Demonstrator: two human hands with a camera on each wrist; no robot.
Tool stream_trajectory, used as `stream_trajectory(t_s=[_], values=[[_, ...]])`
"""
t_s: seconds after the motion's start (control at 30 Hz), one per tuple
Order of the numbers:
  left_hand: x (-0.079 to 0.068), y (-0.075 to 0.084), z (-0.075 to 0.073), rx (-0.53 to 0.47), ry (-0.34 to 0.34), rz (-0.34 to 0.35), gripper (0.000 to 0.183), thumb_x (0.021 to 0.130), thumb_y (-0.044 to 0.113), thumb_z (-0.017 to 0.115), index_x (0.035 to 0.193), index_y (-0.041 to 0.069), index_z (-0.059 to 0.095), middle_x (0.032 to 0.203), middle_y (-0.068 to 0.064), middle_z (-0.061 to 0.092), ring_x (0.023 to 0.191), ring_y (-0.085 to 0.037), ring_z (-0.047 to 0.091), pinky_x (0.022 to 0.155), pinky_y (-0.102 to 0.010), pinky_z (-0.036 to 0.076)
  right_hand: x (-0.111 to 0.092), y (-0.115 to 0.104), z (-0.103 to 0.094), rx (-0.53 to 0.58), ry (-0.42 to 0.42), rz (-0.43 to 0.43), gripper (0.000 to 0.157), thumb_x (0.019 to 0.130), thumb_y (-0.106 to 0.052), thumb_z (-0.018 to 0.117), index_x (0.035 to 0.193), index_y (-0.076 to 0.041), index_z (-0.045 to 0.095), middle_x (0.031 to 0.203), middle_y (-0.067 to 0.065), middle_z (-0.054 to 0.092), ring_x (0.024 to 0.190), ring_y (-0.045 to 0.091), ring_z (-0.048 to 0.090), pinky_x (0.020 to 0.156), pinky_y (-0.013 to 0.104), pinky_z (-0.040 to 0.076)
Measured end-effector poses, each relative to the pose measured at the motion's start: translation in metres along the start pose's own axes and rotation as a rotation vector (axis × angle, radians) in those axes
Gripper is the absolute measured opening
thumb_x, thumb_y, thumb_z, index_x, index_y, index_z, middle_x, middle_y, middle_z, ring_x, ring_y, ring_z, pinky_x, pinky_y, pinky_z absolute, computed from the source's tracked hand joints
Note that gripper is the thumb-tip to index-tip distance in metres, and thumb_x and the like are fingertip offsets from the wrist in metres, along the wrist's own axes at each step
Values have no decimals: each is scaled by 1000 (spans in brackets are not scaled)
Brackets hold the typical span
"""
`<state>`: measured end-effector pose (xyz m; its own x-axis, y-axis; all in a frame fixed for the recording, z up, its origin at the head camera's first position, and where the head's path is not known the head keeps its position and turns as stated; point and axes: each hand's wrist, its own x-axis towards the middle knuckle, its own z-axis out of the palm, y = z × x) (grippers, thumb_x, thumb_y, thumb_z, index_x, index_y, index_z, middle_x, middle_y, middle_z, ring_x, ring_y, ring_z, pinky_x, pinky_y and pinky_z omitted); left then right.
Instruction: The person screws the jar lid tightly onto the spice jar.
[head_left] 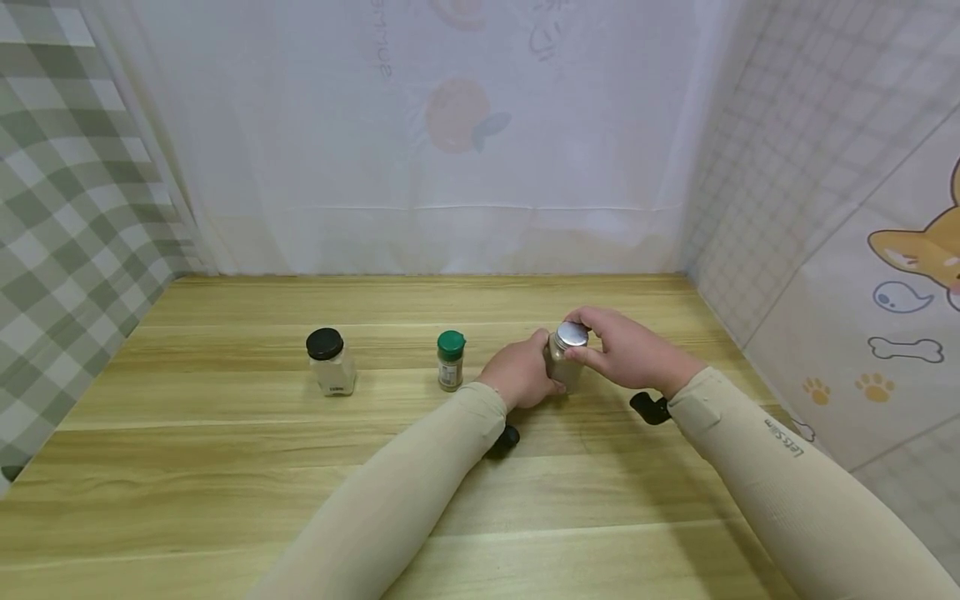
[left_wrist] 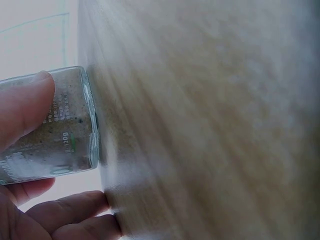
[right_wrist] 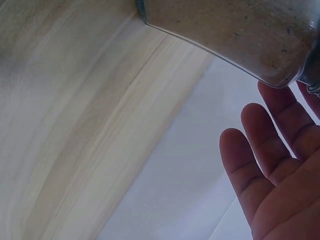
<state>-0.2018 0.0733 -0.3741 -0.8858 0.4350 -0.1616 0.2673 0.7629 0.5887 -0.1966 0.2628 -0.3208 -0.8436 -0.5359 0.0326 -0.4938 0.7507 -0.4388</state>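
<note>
A square glass spice jar (head_left: 564, 372) with a silver lid (head_left: 572, 333) stands upright on the wooden table. My left hand (head_left: 521, 373) grips the jar's body from the left; the left wrist view shows the thumb (left_wrist: 31, 102) lying across its printed side. From the right, my right hand (head_left: 632, 350) pinches the lid between thumb and fingers. Brownish powder with dark flecks fills the part of the jar (right_wrist: 235, 37) seen in the right wrist view, where several fingers extend loosely below it. The lid is mostly out of that view.
Left of my hands stands a small spice bottle (head_left: 451, 362) with a green cap. Farther left is a jar (head_left: 332, 372) with a black lid and pale contents. A white printed curtain (head_left: 450, 183) hangs behind the table (head_left: 225, 467), with patterned sheets at both sides.
</note>
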Motion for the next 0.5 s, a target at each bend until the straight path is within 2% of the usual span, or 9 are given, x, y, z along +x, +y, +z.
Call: stream_trajectory(t_s=[0.5], values=[[0, 0, 1, 1, 1, -9, 58, 93, 40, 82, 135, 18, 48, 133, -4, 70, 115, -20, 70, 96, -37, 56, 0, 1, 0, 18, -13, 2, 28, 105, -19, 67, 125, -1, 59, 121, 11, 67, 114, 27, 64, 100, 54, 51]])
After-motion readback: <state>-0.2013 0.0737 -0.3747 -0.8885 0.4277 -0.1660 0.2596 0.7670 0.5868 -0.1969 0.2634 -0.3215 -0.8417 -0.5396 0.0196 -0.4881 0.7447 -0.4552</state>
